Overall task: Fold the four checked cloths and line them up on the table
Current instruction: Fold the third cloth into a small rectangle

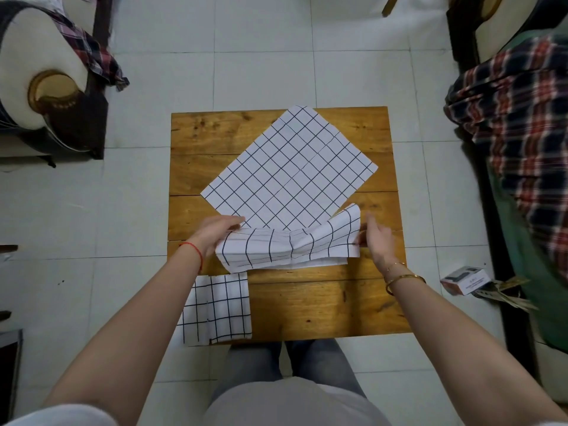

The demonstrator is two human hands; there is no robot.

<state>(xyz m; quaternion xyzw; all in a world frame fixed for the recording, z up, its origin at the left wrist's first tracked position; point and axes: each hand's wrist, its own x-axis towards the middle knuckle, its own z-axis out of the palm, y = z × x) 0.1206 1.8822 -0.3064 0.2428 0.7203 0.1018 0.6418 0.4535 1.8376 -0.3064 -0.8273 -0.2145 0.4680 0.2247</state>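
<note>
Folded cloth [216, 309]: near-left table [322, 305] corner, overhanging the left and near edges. Half-folded cloth [289, 249]: mid-table, left hand [215, 232] gripping its left end, right hand [376, 239] pinching its right end. Flat cloth [289, 167]: far half, set diamond-wise, one corner past the far edge. Bare wood near-right. Small box [465, 279]: on the floor, right; print unreadable.

I see a wooden table [322, 305] at frame centre, standing on pale floor tiles [261, 56]. On it lie a flat checked cloth [289, 167], upper centre, and a folded checked cloth [219, 309], lower left, overhanging the near edge.
</note>
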